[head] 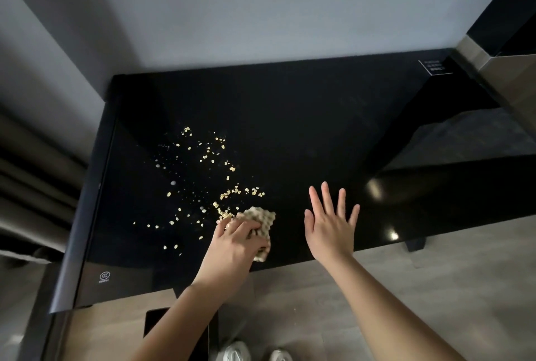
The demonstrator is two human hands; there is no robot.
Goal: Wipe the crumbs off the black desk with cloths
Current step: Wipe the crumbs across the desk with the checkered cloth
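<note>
In the head view, the left hand [236, 240] is gripping a bunched beige cloth [262, 220], its fingers curling over it, and is holding it down on the black desk [304, 128] near the front edge. The crumbs [223, 186] are lying scattered from the cloth's 9 o'clock up to its 11 o'clock, and the nearest ones are touching its edge. At the cloth's 3 o'clock, the right hand [330, 230] is spreading its fingers straight and holding nothing; I cannot tell whether the palm is touching the glossy top. A white label [435, 66] is sitting at the desk's 1 o'clock corner. White shoes [249, 352] are showing on the floor at 6 o'clock.
</note>
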